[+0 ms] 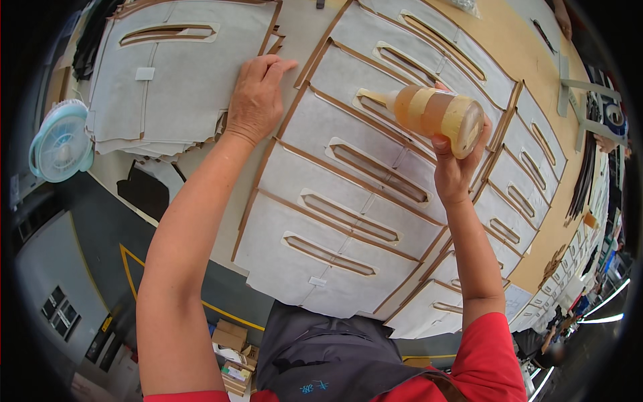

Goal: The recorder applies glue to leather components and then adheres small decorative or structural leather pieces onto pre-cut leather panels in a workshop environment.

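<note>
Where behind bottle (437, 112), right hand (454, 175) invisible.

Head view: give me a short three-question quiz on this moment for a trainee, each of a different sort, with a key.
1. Which grip holds the bottle?
2. True or false: the bottle's tapered tip points toward the person's right.
3. The left grip is nearest to which: (a) the fan, (b) the stack of slotted white panels, (c) the cardboard boxes?

Key:
1. The right grip.
2. False; the tapered tip points toward the person's left.
3. b.
</note>
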Motion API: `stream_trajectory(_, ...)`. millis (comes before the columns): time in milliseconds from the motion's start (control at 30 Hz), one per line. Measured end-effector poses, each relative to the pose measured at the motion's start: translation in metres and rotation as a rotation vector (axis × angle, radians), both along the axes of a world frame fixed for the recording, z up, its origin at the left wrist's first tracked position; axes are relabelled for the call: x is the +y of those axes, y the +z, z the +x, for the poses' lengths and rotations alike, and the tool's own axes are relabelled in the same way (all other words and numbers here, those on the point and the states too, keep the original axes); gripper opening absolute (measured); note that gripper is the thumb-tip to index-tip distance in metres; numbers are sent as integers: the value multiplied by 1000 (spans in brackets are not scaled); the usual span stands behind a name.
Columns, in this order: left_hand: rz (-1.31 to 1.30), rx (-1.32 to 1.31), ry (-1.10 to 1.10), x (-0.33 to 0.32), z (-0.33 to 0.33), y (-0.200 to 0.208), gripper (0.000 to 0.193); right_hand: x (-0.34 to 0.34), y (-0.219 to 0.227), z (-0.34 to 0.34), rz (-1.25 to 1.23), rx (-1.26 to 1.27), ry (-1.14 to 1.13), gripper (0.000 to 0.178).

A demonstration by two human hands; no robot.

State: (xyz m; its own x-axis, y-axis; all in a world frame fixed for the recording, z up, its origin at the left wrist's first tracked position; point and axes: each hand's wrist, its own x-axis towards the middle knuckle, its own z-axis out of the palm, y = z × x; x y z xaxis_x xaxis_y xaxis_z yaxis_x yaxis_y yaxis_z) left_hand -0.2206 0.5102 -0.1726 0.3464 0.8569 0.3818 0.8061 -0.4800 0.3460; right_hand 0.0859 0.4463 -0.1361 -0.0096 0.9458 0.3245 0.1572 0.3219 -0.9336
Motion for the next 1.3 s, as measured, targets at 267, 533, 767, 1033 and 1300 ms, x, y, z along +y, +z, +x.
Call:
stream_trajectory(267,13,-7,-3,-1,1,-1,38,10,27,20,-379,1210,-58,47)
stream_trajectory(533,28,-28,-15,-3,-7,-4,37,-14,58,36,-354,1232,1,57)
stream_trajectory(767,33,-28,-2,2,1,-5,37,-65,21,-12,-215,301,-60,79)
stream_trajectory(1033,58,-18,4,2,-1,-8,38,-61,-1,-24,-71,57,81,80)
stream_trajectory(1300,39,-12,10,0,-3,-7,41,-64,1,-21,-39,37,72,80)
